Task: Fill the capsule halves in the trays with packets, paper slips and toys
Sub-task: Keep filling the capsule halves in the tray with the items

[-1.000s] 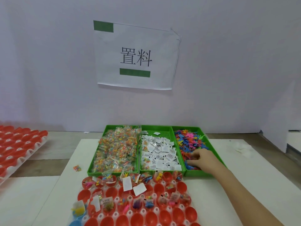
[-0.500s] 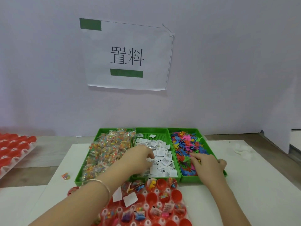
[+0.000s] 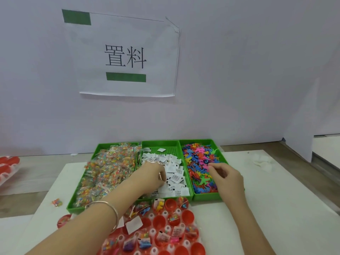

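Left hand (image 3: 150,176): over the middle bin (image 3: 162,144), fingers (image 3: 161,178) curled down, tips closed together on the paper slips (image 3: 176,176). Forearm crosses the near tray (image 3: 151,231) from lower left; one bracelet (image 3: 112,208) on the wrist.

Right hand (image 3: 227,174): over the right bin (image 3: 207,196), knuckles up, fingers curled, thumb meeting the forefinger just above the toys (image 3: 197,162). Cannot tell whether a toy is pinched.

Count: three green bins side by side on the desk (image 3: 276,208), touching one another. The left bin (image 3: 73,208) is heaped with packets (image 3: 108,172); the middle one holds slips; the right one holds coloured flat toys. Two trays of red capsule halves (image 3: 187,216): the near tray in front of the bins, partly out of frame, and a second tray (image 3: 8,168) at the far left edge. In the near tray, several halves hold packets, slips or toys; several are bare; the full count is not visible. One stray packet (image 3: 57,202) lies on the desk, left of the bins.

One paper sign (image 3: 127,56) hangs on the wall.
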Tool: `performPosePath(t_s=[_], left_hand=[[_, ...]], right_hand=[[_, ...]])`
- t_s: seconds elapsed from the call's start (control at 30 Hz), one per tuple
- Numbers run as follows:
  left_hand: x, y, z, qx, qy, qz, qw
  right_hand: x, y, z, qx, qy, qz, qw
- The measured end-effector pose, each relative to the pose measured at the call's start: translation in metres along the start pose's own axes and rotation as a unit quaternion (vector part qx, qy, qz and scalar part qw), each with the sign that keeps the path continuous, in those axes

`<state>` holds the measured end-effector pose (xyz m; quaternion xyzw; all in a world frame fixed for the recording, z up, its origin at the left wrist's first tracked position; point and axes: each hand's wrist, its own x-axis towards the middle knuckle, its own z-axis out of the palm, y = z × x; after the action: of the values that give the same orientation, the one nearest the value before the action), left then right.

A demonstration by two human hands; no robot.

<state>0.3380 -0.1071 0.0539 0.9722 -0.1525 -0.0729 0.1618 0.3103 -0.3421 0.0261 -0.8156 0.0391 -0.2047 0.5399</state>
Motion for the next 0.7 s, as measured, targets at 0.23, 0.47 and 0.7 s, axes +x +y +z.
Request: performPosePath(t_s=[0.23,0.47,0.7], left_hand=[[-0.002,0.0,-0.005,0.011,-0.039,-0.002,0.999],[-0.006,-0.008,-0.01,-0.103,0.024,-0.037,0.994],[-0.054,0.014,-0.03,-0.476,0.167,-0.09,0.859]], right_hand=[[-0.001,-0.015,-0.002,0.051,0.024,-0.011,0.998],[-0.004,-0.022,-0.003,0.084,0.008,-0.006,0.996],[-0.034,-0.083,0.001,0.309,-0.099,0.016,0.946]])
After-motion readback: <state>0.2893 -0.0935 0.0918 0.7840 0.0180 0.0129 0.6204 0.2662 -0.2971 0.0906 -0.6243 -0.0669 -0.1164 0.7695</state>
